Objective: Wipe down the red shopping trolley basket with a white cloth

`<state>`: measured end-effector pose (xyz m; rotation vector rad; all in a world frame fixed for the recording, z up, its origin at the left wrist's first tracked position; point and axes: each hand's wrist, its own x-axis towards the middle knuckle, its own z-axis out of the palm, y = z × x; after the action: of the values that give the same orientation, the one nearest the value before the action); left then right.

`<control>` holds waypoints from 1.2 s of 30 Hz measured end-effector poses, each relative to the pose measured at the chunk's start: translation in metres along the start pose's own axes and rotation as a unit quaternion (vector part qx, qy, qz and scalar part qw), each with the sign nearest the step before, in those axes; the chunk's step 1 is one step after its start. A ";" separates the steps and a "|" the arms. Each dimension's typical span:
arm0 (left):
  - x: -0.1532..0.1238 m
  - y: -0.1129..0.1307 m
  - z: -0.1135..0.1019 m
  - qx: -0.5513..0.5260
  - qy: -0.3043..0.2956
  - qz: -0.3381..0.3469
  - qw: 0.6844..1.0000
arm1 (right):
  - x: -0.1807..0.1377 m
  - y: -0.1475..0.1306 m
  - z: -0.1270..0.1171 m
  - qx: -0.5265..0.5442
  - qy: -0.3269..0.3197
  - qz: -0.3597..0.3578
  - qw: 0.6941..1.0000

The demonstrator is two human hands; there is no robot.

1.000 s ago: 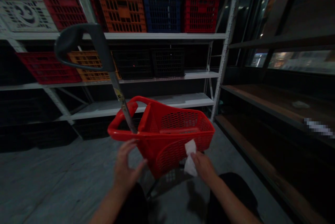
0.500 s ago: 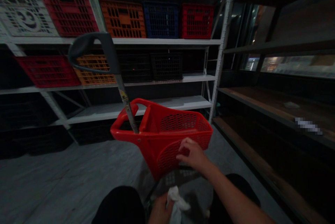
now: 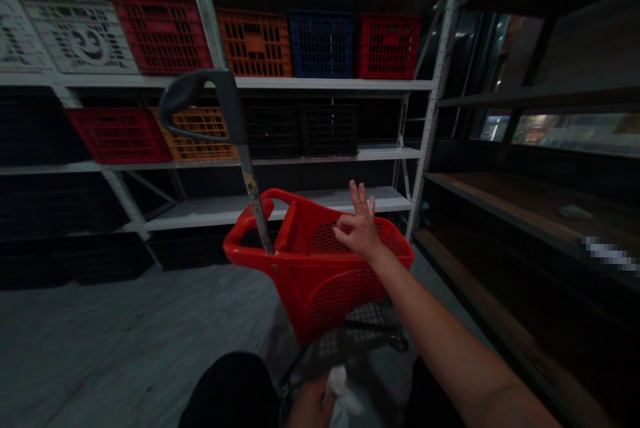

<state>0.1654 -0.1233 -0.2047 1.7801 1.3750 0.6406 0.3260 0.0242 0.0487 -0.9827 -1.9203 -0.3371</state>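
Observation:
A red plastic shopping cart (image 3: 295, 275) with perforated sides stands in front of me. My right hand (image 3: 361, 231) is raised over the cart's near rim, in front of its basket. Thumb and forefinger are pinched together and the other fingers stretch upward; whatever the pinch holds, if anything, cannot be made out. Low between my knees, my left hand (image 3: 311, 407) grips a crumpled white cloth (image 3: 339, 395). A metal pole with a dark grey loop handle (image 3: 233, 108) rises from the cart's left end.
White metal shelving (image 3: 330, 85) stands behind the cart, carrying several plastic crates such as a blue crate (image 3: 323, 45) and an orange crate (image 3: 257, 45). Brown shelves (image 3: 510, 198) line the right side. Grey floor (image 3: 100, 335) extends to the left. A black wheel frame (image 3: 373, 328) sits under the basket.
My right hand has risen from the cart's near side to above its rim, its thumb and forefinger now pinched. My left hand stays low with the cloth. The view has shifted slightly left.

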 end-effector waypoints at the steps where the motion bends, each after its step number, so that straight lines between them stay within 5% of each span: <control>1: 0.000 -0.002 0.001 0.000 0.006 0.005 1.000 | -0.001 0.001 0.002 0.004 0.003 -0.002 1.000; 11: 0.002 -0.023 0.008 -0.025 0.037 0.040 0.998 | -0.012 0.003 0.008 0.051 0.001 0.001 0.999; 17: 0.009 -0.012 -0.006 -0.150 0.108 0.015 0.983 | -0.069 -0.005 0.017 0.214 -0.125 0.056 0.967; 21: 0.011 0.007 -0.029 -0.190 0.158 0.029 0.969 | -0.144 -0.020 0.041 0.403 -0.147 0.242 0.870; 24: 0.011 0.021 -0.040 -0.150 0.167 0.044 0.974 | -0.189 -0.042 0.057 0.522 -0.167 0.385 0.742; 27: 0.009 0.031 -0.050 -0.067 0.169 0.076 0.980 | -0.208 -0.064 0.065 0.614 -0.208 0.447 0.617; 29: 0.007 0.036 -0.063 0.003 0.177 0.115 0.978 | -0.206 -0.068 0.064 0.633 -0.203 0.457 0.591; 32: 0.001 0.043 -0.103 0.113 0.259 0.165 0.945 | -0.181 -0.051 0.052 0.581 -0.127 0.452 0.665; 36: 0.004 0.059 -0.184 0.231 0.451 0.210 0.836 | -0.121 -0.012 0.037 0.393 0.038 0.318 0.862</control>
<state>0.0567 -0.0751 -0.0522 2.3245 1.8560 1.6641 0.3247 -0.0220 -0.0695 -0.9309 -1.3332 0.7345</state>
